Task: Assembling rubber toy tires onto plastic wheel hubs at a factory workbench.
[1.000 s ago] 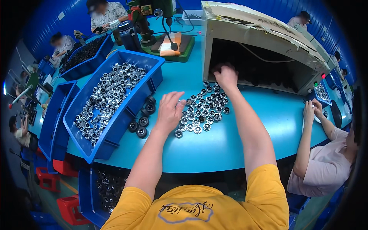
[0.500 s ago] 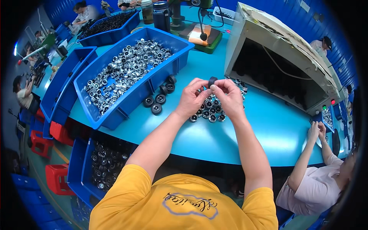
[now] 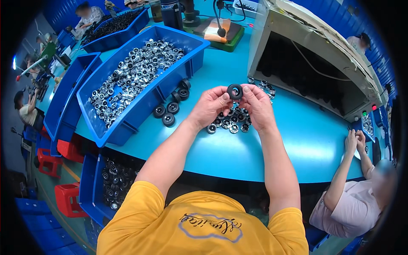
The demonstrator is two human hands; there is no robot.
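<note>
Both hands up off worktop point(image 3: 238, 153) now; half second back they were down at loose pile point(image 3: 231, 121). Left hand point(image 3: 210, 106) and right hand point(image 3: 255, 106) pinching one black ring point(image 3: 234, 91) between fingertips, so looks like part picked for checking. Ring's hole faces camera, no real long axis. Blue bin point(image 3: 140, 80) left of hands.

1 s ago my left hand point(image 3: 211, 105) lay flat on the small parts pile point(image 3: 231, 121) & my right hand point(image 3: 256, 106) reached toward the grey machine point(image 3: 314, 63) opening. Half a sec ago both came together over the pile w/ a dark piece. Now both are raised, fingertips pinching a black ring point(image 3: 234, 91) between them, above the pile.
</note>
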